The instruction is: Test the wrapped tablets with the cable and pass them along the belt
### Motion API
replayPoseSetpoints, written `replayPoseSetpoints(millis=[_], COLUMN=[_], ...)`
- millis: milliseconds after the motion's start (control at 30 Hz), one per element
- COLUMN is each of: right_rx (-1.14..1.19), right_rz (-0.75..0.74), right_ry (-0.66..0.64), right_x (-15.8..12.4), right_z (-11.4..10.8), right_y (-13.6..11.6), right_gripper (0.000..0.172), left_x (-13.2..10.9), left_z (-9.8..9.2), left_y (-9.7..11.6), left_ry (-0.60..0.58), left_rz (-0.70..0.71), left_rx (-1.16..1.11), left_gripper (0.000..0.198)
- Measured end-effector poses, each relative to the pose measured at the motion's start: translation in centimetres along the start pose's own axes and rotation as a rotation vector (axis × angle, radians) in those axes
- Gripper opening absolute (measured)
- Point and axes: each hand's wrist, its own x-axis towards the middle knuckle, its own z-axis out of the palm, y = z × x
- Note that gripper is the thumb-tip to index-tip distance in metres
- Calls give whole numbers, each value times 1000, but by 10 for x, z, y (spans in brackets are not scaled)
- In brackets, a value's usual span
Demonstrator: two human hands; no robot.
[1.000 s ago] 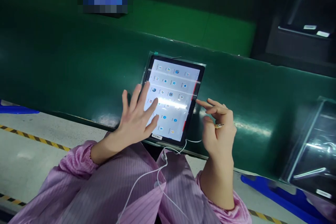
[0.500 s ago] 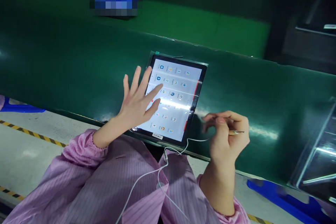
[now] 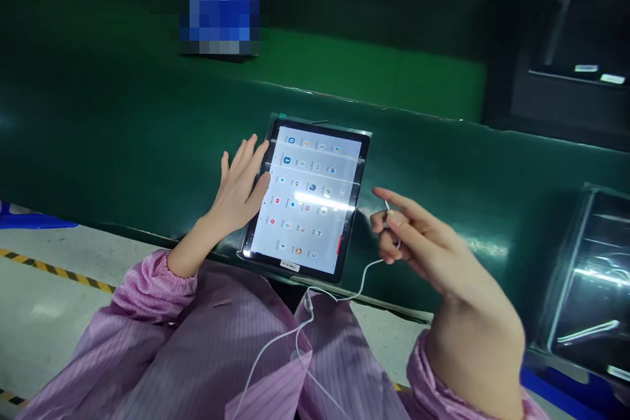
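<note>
Green bench [image 3: 433, 157]: we log a tablet [image 3: 311, 200], left hand [image 3: 237, 187] with fingers spread on its edge, right hand [image 3: 423, 236] beside it, fingers curled, grip unclear.

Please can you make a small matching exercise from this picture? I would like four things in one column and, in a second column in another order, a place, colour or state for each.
Things:
1. left hand
2. right hand
3. tablet
4. left sleeve

Descriptions:
A. lying on the green belt
B. pink with thin stripes
C. pinching a white cable
D. at the tablet's left edge

Right pairs: 1-D, 2-C, 3-A, 4-B.
</note>
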Motion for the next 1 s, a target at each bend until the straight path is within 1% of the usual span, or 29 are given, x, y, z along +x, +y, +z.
replayPoseSetpoints(millis=[100,200,267,333,433,567,700,867,1000], right_rx=[-80,-155,-166,-122,-61,-107,-150,-227,-246], right_rz=[-40,-113,-133,-116,-122,-198,-252,-284,-285], right_ry=[49,121,124,87,50,117,165,117,110], right_x=[34,74,95,107,115,121,126,126,126], right_z=[-14,-26,-31,-34,-37,-43,-47,-50,-51], right_y=[-18,-28,-31,-32,-31,-26,-23,-27,-29], right_gripper=[42,39,32,28,33,29,33,41,45], left_x=[4,8,10,11,12,13,13,12,12], left_z=[1,4,6,6,6,6,5,4,3], left_y=[0,-1,-4,-6,-8,-10,-12,-11,-10], left_ry=[-35,-2,3,-1,3,37,63,77,81], left_rz=[-25,-55,-77,-92,-104,-115,-125,-127,-131], left_rx=[-118,-168,-188,-201,-209,-210,-243,-270,-275], left_gripper=[60,59,59,60,59,56,54,53,53])
